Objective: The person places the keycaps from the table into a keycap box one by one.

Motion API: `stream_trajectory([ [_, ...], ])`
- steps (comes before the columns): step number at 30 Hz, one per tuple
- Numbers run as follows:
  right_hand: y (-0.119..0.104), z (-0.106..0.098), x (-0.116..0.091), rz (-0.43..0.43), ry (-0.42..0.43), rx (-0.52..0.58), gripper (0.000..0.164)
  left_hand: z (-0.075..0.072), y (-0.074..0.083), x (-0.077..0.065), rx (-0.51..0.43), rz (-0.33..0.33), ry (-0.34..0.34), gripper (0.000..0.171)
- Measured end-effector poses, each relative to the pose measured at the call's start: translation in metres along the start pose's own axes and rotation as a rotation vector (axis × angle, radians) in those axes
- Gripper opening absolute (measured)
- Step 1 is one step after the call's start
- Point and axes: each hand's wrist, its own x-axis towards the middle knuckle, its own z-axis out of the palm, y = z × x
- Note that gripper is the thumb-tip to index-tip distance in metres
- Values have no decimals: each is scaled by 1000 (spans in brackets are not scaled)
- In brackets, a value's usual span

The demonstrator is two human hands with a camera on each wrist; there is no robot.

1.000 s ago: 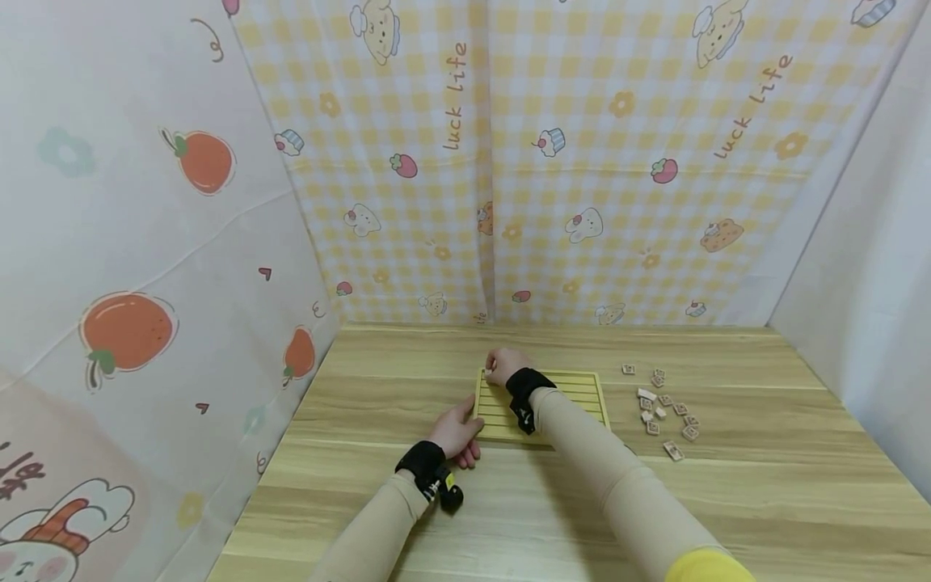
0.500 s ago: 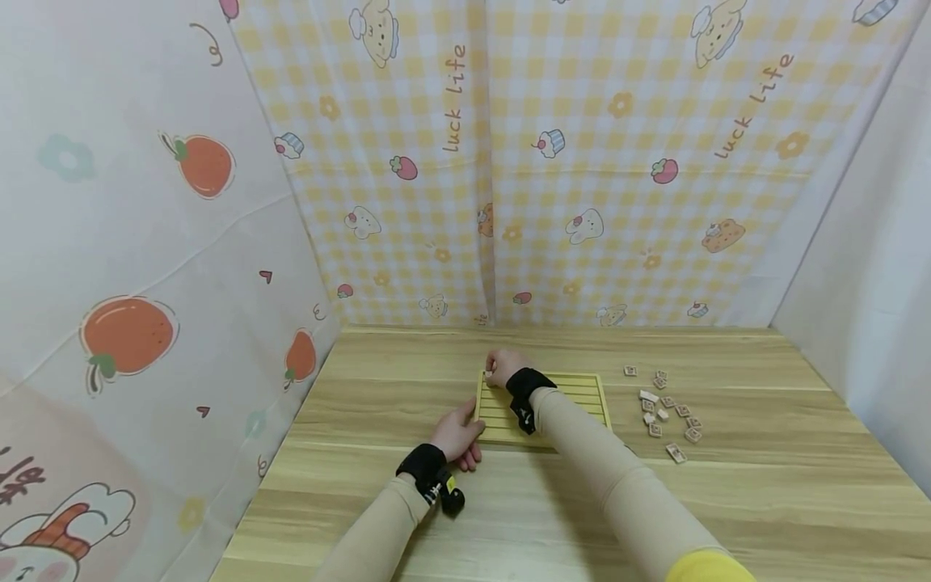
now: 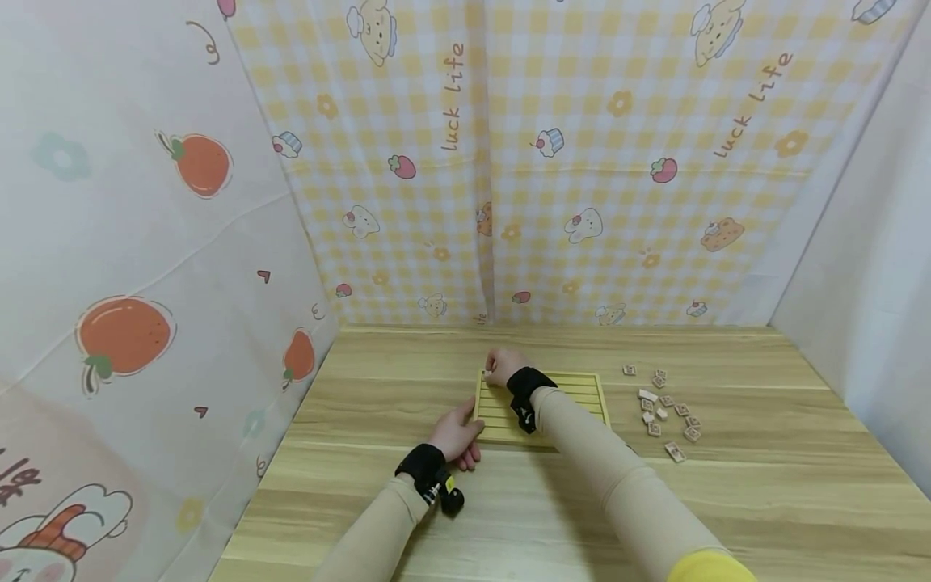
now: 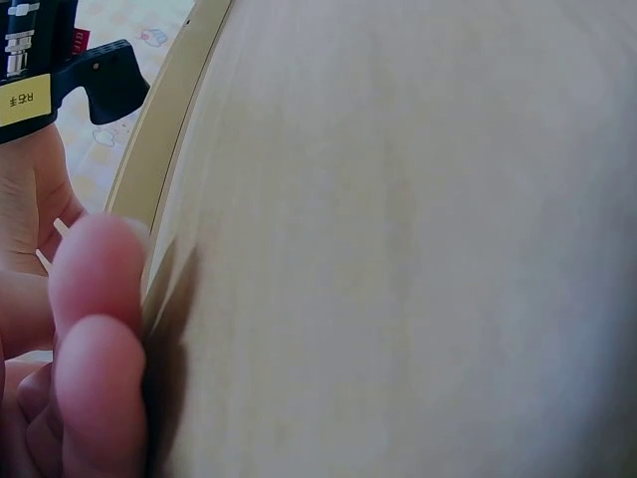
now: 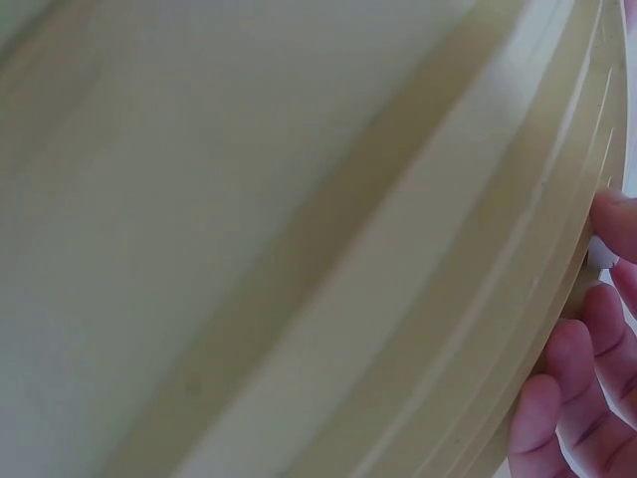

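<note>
A yellow tray (image 3: 502,411) with long parallel ridges lies flat on the wooden table. The left hand (image 3: 454,434) grips its near left corner, thumb over the rim and other fingers against the outer side. At the tray's far left corner, the right hand (image 3: 507,365) pinches a small white tile (image 5: 601,255), mostly hidden behind thumb and fingers. The right wrist view shows the ridges up close, with the curled fingers (image 5: 567,358) along the tray's edge. In the left wrist view, fingertips (image 4: 98,279) lie right at the tray's side wall (image 4: 149,164).
Several small pale tiles (image 3: 667,401) with printed marks lie scattered right of the tray, some turned blank side up. One printed tile (image 3: 675,452) sits nearer the front. A checked, patterned cloth (image 3: 625,186) hangs behind the wooden table (image 3: 771,485), with white cloths at both sides.
</note>
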Motion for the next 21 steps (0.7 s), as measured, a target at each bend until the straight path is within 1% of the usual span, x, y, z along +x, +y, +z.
stream_trajectory([
  [9, -4, -2, -2, 11, -19, 4, 13, -1, 2, -1, -18, 24, -4, 61],
  [15, 3, 3, 2, -12, 0, 26, 15, 0, 4, -1, -15, 15, 1, 61],
  [21, 1, 1, 0, 4, -3, 22, 14, 0, 1, 0, -22, 12, 1, 62],
])
